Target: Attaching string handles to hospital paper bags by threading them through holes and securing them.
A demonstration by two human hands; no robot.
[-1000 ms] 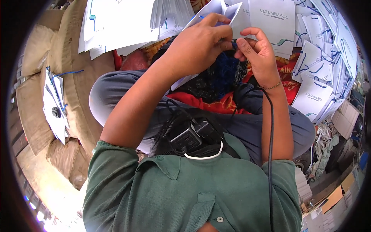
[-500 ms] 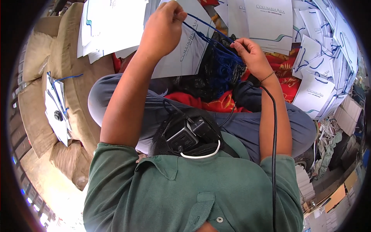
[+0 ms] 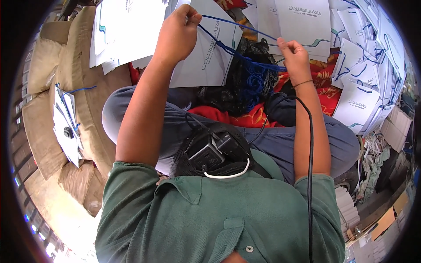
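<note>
Blue cord (image 3: 237, 24) stretches between my two hands in several strands. My left hand (image 3: 180, 33), raised at the upper middle, is closed on one end of it. My right hand (image 3: 294, 59), farther right and a little lower, pinches the cord between thumb and fingers. Beneath the strands, a tangled heap of blue cords (image 3: 256, 83) lies on a crumpled black plastic bag (image 3: 219, 97). A white paper bag (image 3: 206, 61) with a printed front lies flat under and beside my left hand.
White paper sheets (image 3: 125, 30) are piled at the upper left. More white paper bags with blue handles (image 3: 357, 103) crowd the right. A red patterned cloth (image 3: 215, 115) lies before my crossed legs. A brown cushioned sofa (image 3: 90, 96) stands left; a black cable (image 3: 311, 144) runs along my right arm.
My right hand has moved right and slightly up, and my left hand slightly left and down. The strands between them are spread wider, with the upper one pulled straighter.
</note>
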